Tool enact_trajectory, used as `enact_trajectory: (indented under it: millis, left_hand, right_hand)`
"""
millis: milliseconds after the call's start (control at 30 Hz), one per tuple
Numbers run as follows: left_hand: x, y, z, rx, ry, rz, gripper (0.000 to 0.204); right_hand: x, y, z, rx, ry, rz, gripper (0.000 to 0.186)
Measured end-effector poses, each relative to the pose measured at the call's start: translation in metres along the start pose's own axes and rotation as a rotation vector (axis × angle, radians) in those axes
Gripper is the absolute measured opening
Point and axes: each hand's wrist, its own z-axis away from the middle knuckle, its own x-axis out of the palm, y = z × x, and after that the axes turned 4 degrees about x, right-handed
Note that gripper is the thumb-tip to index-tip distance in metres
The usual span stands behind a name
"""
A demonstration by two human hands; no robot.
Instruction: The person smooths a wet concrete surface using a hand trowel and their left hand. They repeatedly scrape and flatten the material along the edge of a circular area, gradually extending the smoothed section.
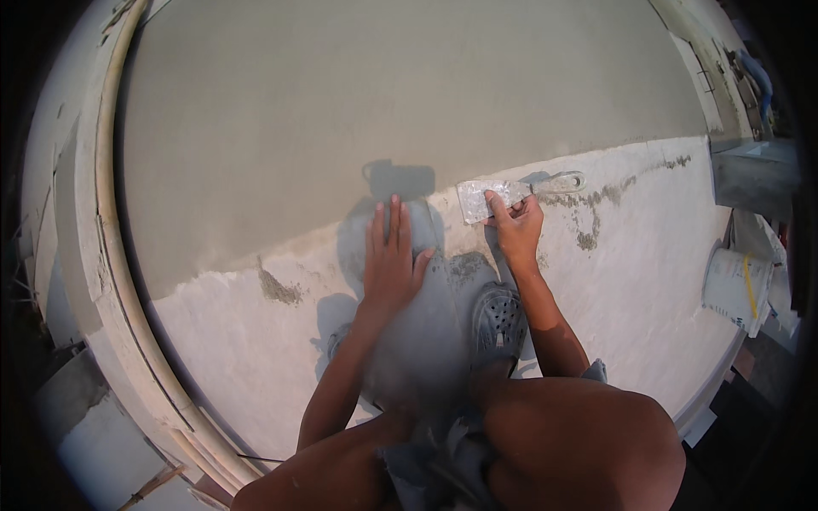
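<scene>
My left hand (388, 266) is open, fingers stretched forward and thumb apart. It is over the pale slab, its fingertips by the edge of the smooth grey coat (409, 94); whether the palm touches cannot be told. My right hand (521, 234) pinches a putty knife (473, 201) by its blade, thumb on top. The blade is smeared with whitish material and points left, while its handle (562, 182), with a hole at the end, points right. Bare pale surface (630, 255) lies nearer to me, with rough grey smears along the border.
My grey clog (497, 324) stands on the pale surface between my arms. A long tan pole (109, 170) runs along the left edge. At the right edge are a white bucket (734, 288) with a yellow strap and a grey block-like object (754, 183).
</scene>
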Motion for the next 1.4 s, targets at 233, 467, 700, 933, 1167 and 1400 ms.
enact_trajectory:
  millis: [233,467,700,933,1167,1400]
  left_hand:
    - [-0.004,-0.002,0.0,-0.01,-0.022,0.012,0.084]
    - [-0.004,0.0,-0.001,-0.021,-0.024,0.008,0.086]
    - [-0.002,-0.002,0.001,-0.007,0.002,0.002,0.087]
    - [-0.001,-0.001,0.0,-0.023,-0.009,0.01,0.087]
    - [-0.005,-0.001,0.0,-0.035,-0.014,0.036,0.087]
    - [-0.005,-0.002,0.002,-0.039,-0.014,0.046,0.087]
  right_hand:
    - [0.003,-0.013,0.002,-0.043,0.072,-0.098,0.037]
    - [0.003,-0.02,0.003,-0.059,0.076,-0.099,0.04]
    - [0.017,-0.015,0.014,-0.045,-0.035,-0.012,0.035]
    - [0.022,-0.01,0.021,0.001,-0.02,-0.021,0.037]
    - [0.02,-0.011,0.019,-0.056,0.065,-0.055,0.039]
    - [0.032,-0.01,0.028,-0.021,0.026,-0.016,0.033]
